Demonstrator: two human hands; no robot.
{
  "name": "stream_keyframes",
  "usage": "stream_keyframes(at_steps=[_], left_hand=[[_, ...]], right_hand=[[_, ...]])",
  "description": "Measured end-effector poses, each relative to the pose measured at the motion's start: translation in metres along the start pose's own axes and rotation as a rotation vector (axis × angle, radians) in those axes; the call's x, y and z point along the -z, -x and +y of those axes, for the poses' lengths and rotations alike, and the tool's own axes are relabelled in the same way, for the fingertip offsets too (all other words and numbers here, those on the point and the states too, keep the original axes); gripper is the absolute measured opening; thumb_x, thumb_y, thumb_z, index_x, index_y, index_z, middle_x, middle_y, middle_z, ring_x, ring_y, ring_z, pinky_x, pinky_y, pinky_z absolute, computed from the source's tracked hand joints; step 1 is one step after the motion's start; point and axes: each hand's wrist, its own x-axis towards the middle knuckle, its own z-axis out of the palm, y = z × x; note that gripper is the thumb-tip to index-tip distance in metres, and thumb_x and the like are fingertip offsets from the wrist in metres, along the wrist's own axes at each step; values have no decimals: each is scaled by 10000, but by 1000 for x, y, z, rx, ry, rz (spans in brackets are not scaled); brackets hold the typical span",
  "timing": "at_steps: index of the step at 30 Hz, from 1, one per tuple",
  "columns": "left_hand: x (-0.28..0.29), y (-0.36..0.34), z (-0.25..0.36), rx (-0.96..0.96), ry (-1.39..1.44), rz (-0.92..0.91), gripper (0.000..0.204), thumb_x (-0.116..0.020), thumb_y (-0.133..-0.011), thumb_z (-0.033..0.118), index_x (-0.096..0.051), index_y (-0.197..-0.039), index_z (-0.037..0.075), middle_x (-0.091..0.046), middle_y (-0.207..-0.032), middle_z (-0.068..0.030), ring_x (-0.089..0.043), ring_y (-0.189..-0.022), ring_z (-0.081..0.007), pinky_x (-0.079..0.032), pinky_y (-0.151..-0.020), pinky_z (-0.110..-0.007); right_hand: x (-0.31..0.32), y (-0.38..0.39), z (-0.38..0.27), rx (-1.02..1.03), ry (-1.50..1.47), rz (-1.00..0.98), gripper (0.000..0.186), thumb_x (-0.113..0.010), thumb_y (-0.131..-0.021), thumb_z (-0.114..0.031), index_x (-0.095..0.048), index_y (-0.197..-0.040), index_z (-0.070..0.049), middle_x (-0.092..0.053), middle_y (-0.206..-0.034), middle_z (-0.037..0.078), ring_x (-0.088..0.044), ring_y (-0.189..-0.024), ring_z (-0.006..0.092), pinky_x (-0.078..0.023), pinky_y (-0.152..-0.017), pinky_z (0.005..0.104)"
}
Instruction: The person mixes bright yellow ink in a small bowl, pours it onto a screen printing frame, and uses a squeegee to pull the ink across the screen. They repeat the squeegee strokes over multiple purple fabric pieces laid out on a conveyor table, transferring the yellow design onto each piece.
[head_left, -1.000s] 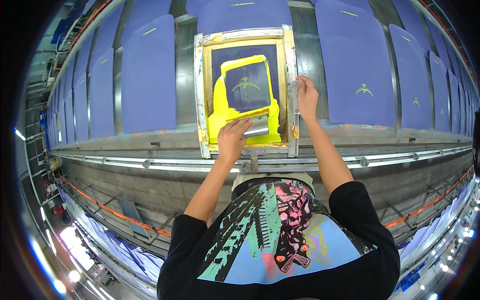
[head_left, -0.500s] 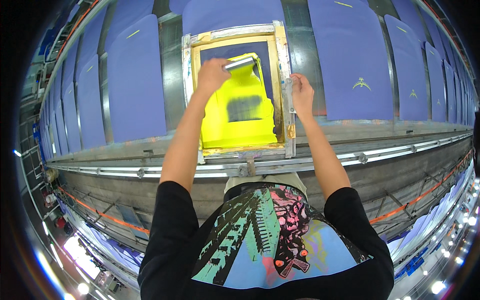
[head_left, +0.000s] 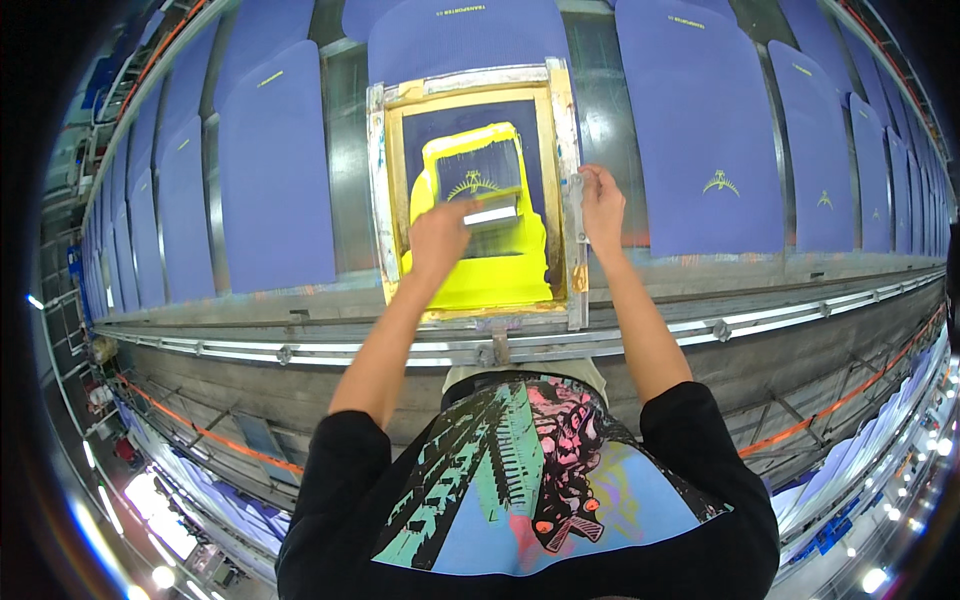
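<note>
Left hand closed round the left end of the squeegee, which sits inside the screen, a little tilted and just below an arched emblem. Yellow ink spreads in a broad pool nearer the person and runs in bands along the left and far edges of the dark patch that shows the emblem. At the screen's right side, the right hand has its fingers bent at a metal strip; from where I stand I can't tell if it grips or only rests there. The screen lies on the desk, over a blue piece that sticks out past its far edge. More blue panels lie in rows to both sides, the nearest on the right bearing a yellow emblem. Between person and screen runs a metal rail.
</note>
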Motion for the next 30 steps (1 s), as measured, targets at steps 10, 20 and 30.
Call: stream_keyframes(at_steps=[10, 20, 30], left_hand=[[12, -86, 3, 38, -210, 11, 411, -623, -858, 71, -818, -1134, 305, -776, -995, -110, -735, -929, -342, -595, -834, -473], [-13, 68, 14, -258, -3, 40, 474, -660, -752, -70, -779, -1168, 123, -752, -1256, -60, -698, -1162, -298, -565, -964, -419], [-15, 97, 27, -201, 40, 140, 551, -684, -742, -56, -747, -1254, 139, -725, -1316, -56, -682, -1206, -312, -564, -1001, -412]], right_hand=[[-2, 1, -5, 32, 26, -28, 207, -606, -1054, -206, -726, -1121, -51, -644, -764, 120, -577, -639, 203, -469, -643, 368], [-2, -13, 18, 63, 46, -33, 229, -619, -1045, -230, -742, -1137, -60, -729, -885, 182, -675, -770, 290, -522, -770, 414], [-1, 6, -20, 153, -92, -18, 200, -593, -1058, -189, -724, -1139, -61, -551, -701, 34, -469, -646, 121, -418, -616, 324]])
